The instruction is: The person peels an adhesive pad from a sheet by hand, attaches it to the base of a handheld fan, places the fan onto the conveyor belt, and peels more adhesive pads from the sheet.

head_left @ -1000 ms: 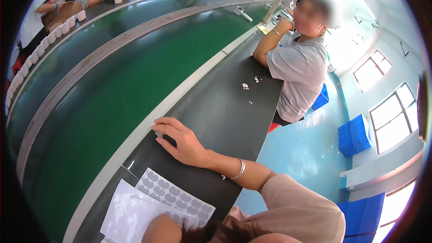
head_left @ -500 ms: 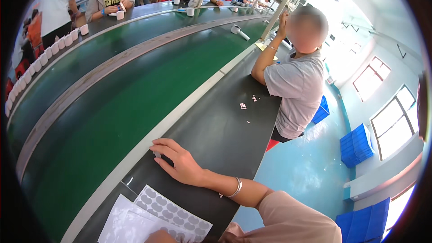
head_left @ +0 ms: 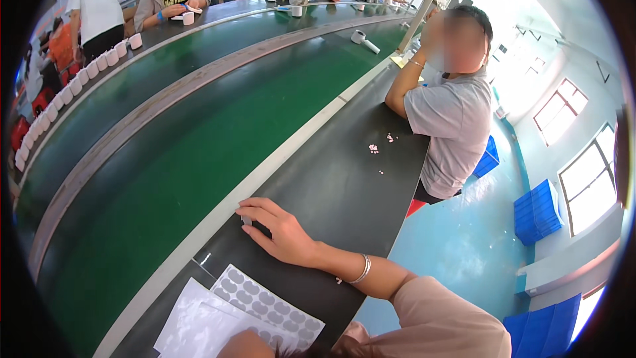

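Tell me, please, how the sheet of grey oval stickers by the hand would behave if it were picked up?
The sticker sheet looks thin and flat, so it would probably flop and feel light. It overlaps loose white sheets, which may slide with it. The right hand rests beside it, not touching.

Matt black worktop (head_left: 344, 185), glossy paper sticker sheet (head_left: 268, 301).

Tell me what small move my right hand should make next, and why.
Probably close the fingertips on the small pale piece and lift it. The right hand lies flat on the dark worktop with its fingers resting on that piece beside the green conveyor belt, and it does not look gripped. The sheet of grey oval stickers lies just below the hand.
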Motion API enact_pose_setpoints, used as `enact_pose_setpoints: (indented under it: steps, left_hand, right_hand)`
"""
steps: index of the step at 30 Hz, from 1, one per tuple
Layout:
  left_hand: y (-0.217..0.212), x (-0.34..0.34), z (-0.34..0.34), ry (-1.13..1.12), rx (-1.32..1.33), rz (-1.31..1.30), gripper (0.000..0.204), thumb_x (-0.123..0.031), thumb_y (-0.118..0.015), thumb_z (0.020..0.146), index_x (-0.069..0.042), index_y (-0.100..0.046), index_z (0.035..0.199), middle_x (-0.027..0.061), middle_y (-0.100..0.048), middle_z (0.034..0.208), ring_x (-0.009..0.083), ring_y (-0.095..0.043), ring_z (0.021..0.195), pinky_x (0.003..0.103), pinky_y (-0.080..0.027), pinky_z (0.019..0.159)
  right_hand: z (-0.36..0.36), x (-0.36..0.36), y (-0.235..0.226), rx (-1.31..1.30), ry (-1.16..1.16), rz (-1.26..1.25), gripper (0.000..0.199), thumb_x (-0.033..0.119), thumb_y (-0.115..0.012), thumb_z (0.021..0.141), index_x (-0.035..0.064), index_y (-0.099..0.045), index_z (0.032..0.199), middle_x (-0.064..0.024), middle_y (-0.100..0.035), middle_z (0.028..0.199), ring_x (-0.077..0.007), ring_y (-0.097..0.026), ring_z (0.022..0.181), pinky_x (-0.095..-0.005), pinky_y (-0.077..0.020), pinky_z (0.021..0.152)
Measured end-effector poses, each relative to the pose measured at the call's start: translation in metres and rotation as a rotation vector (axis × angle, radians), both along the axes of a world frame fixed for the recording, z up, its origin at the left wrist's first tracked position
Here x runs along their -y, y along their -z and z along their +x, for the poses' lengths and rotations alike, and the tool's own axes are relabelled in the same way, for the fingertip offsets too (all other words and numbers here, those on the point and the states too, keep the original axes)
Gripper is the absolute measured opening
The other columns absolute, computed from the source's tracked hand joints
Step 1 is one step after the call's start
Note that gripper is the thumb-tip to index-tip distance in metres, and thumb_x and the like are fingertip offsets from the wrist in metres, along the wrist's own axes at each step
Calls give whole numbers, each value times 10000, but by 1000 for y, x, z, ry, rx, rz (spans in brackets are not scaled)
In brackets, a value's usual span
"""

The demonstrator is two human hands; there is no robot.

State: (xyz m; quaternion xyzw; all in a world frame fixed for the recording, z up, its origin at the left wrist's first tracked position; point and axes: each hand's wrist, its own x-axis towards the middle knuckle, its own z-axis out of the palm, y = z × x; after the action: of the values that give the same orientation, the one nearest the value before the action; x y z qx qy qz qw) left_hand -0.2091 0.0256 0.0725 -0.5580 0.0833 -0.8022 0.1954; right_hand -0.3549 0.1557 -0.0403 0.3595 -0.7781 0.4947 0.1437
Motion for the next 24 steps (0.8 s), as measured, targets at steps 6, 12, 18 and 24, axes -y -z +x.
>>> enact_pose_setpoints:
  steps: [6, 12, 18, 24]
  left_hand:
    - [-8, -5, -3, -4, 41, -36, 150, -102, -405, 952, -115, -435, 1099, -6, -440, 1204, 141, -410, 972, 258, -371, 737]
    - [-19, -2, 1, -32, 75, -97, 113, -114, -415, 951, -105, -450, 1059, 2, -452, 1172, 147, -418, 933, 265, -372, 714]
    - [-26, -15, -3, -27, 112, -114, 84, -125, -425, 951, -95, -464, 1019, 9, -465, 1141, 152, -426, 893, 272, -373, 691]
    - [-33, -28, -15, 17, 129, -146, 74, -137, -436, 950, -84, -478, 980, 16, -478, 1109, 158, -434, 854, 280, -374, 668]
  right_hand:
    - [2, 1, -2, 41, -14, -1, 291, 34, -632, 839, 39, -587, 1126, -100, -563, 1146, -227, -626, 847, -299, -534, 737]
    - [4, -2, -3, 109, -22, -19, 314, 41, -632, 844, 55, -575, 1153, -105, -578, 1123, -232, -621, 856, -302, -539, 744]
    - [5, -4, -1, 136, -15, -25, 329, 53, -620, 857, 59, -559, 1180, -111, -603, 1070, -236, -619, 864, -311, -539, 745]
    - [5, -3, -2, 57, -2, -57, 307, 98, -612, 868, 39, -545, 1162, -146, -620, 1027, -266, -636, 815, -343, -533, 709]
